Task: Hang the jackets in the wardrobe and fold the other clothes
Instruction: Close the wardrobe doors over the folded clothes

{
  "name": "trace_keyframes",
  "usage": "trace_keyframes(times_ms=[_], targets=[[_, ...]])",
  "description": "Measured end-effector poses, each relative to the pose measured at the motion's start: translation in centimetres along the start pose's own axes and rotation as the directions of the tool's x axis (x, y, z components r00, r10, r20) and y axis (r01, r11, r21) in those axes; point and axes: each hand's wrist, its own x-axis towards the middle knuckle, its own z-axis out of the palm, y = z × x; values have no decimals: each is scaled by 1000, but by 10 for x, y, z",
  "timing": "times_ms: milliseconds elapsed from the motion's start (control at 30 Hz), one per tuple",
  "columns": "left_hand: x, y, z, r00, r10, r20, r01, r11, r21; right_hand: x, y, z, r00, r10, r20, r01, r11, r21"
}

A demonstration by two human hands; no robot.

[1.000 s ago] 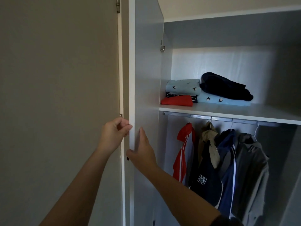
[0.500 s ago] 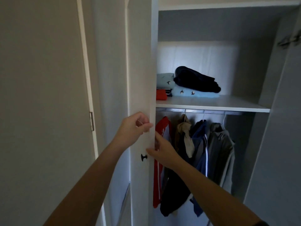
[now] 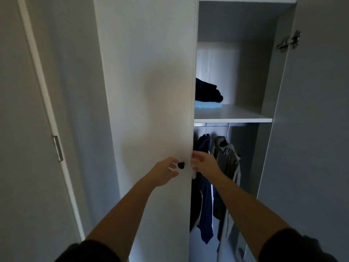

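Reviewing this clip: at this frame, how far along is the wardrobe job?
Looks done: a blue jacket and a grey jacket hang from the rail, and folded clothes lie on the shelf. In hand: the left hand is at the black knob of the left door, and the right hand holds that door's edge. Left: the right door stands open; any clothes outside the wardrobe are out of view.

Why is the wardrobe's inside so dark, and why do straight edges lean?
Head view: light reaches only a pale patch on the wardrobe's back wall, leaving the hanging grey jacket dim; a soft shadow falls on the white wardrobe door; the wide-angle lens tilts the edges outward.
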Motion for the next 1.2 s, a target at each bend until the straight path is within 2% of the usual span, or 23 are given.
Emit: trace_keyframes(times_ms=[67, 233, 367, 533, 700, 900, 1200], targets=[[17, 1, 17, 1000, -11, 2, 11, 1000, -13, 11, 4, -9, 998, 38, 55, -40, 999, 34], [60, 1, 45, 988, -45, -145, 29, 993, -111, 45, 14, -28, 973, 101, 207, -110, 994, 28], [95, 1, 57, 950, -65, -305, 10, 984, -176, 81, 27, -33, 971, 149, 188, -168, 981, 92], [126, -2, 68, 911, -57, -409, -11, 987, -160, 124, 54, -33, 988, 64, 142, -69, 997, 25], [161, -10, 72, 913, -46, -406, 16, 997, -77, 173, 71, -35, 1000, 1, 24, 2, 994, -109], [198, -19, 75, 905, -55, -421, 59, 998, -3, 212, 86, -31, 996, -88, -16, 85, 983, -163], [209, -27, 75, 914, -33, -405, 40, 999, 7, 221, 94, -29, 989, -147, 4, 146, 981, -131]])
